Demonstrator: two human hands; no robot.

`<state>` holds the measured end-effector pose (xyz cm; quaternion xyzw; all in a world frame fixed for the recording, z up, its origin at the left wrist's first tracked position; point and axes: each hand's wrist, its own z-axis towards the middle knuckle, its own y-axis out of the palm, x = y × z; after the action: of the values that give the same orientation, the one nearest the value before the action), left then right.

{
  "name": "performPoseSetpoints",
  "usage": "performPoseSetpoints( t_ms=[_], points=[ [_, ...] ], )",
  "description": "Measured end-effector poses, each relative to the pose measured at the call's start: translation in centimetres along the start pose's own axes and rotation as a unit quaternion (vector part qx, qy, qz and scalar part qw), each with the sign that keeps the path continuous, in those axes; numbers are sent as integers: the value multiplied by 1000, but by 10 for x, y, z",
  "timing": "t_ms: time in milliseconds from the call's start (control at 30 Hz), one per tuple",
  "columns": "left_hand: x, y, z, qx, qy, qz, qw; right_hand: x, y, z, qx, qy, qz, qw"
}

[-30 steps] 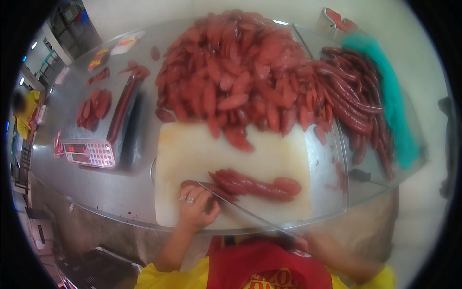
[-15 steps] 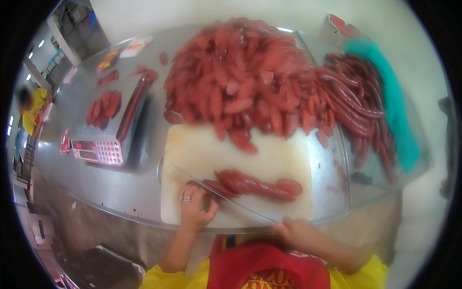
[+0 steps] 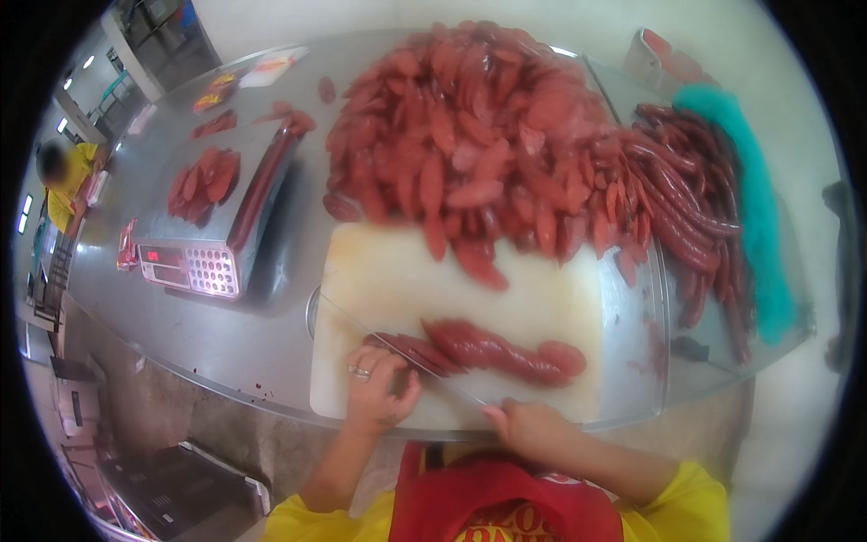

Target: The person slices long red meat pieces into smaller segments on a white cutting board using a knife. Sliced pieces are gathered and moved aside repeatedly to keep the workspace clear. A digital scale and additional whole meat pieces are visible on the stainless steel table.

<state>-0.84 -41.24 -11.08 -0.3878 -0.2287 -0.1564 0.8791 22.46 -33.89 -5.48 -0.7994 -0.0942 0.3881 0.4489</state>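
On the white cutting board (image 3: 361,271), my left hand (image 3: 377,388) grips a dark red sausage (image 3: 384,348) with curled fingers, a ring on one of them. My right hand (image 3: 519,425) is closed on the handle of a long knife (image 3: 460,388), whose thin blade runs diagonally across the sausage beside my left fingers and reaches toward the board's left side. Just beyond, a row of overlapping oval sausage slices (image 3: 488,352) lies on the board. A large pile of sausage slices (image 3: 470,135) covers the board's far edge and the table behind it.
A steel table (image 3: 126,271) carries a digital scale (image 3: 190,266) bearing slices and a whole sausage, small packets (image 3: 217,90), a heap of whole sausages (image 3: 686,217) and green netting (image 3: 768,235). A person in yellow (image 3: 72,181) is at the far left; a wall borders the right.
My right hand and the knife have moved forward and leftward, so the blade extends farther past my left hand, which still grips the sausage. The whole view has shifted slightly.
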Motion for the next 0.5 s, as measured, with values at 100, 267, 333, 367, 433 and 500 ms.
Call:
performPoseSetpoints(
  t_ms=[100,267,333,367,433,500],
  points=[
    [2,2,1,-2,4,8,1000,-16,17,33,37,-27,25,999],
    [6,2,-1,3,2,31,1000,-13,11,43,-38,16,58,997],
    [9,3,-4,11,-15,43,999,1,0,28,-82,36,64,994],
    [10,3,-6,28,-29,49,998,15,-10,14,-110,42,63,991],
    [13,6,-7,70,-71,49,994,46,-26,-18,-145,63,72,985],
    [13,13,-1,98,-157,25,982,81,-40,-57,-195,125,110,967]
  ],
)
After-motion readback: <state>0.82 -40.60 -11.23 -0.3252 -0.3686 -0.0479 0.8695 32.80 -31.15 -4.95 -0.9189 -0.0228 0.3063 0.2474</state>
